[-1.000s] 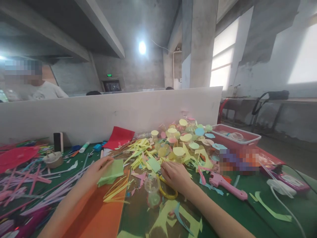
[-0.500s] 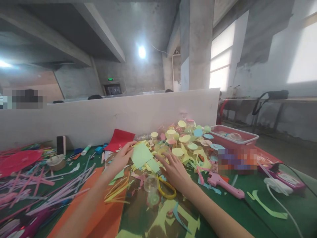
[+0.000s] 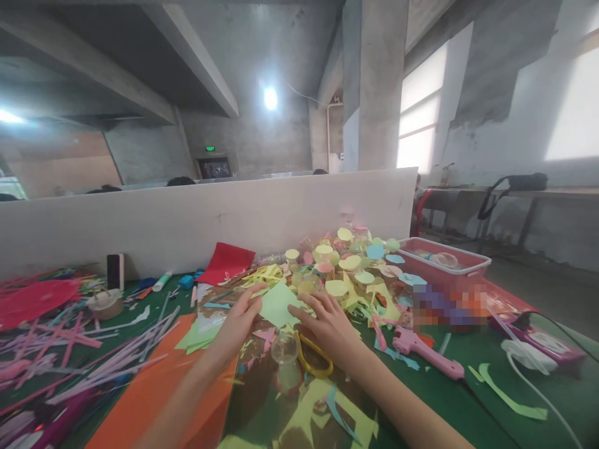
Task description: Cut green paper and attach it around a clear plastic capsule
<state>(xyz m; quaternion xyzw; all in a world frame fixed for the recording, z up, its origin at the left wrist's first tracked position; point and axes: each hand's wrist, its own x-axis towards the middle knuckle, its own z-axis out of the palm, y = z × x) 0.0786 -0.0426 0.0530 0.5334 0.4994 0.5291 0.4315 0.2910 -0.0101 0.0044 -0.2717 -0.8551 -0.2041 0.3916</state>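
Both of my hands hold one light green paper square (image 3: 277, 304) just above the green table (image 3: 435, 399). My left hand (image 3: 241, 319) pinches its left edge with closed fingers. My right hand (image 3: 327, 324) grips its right edge, fingers partly spread over the sheet. Under my right hand lie yellow-handled scissors (image 3: 312, 362) and a clear plastic cup (image 3: 284, 348). A stack of green paper (image 3: 196, 337) lies left of my left hand on an orange sheet (image 3: 168, 399). A heap of yellow paper scraps (image 3: 271, 274) sits just behind the square.
Capped clear cups (image 3: 350, 259) are heaped behind the scraps, beside a pink tray (image 3: 447, 262). A pink glue gun (image 3: 423, 352) and white cable (image 3: 538, 380) lie at right. Pink and purple paper strips (image 3: 70, 355) cover the left. A white partition (image 3: 210, 218) bounds the far edge.
My left hand lifted a green square off the stack at left and carried it to the middle. My right hand left the scissors area and took hold of its other edge.
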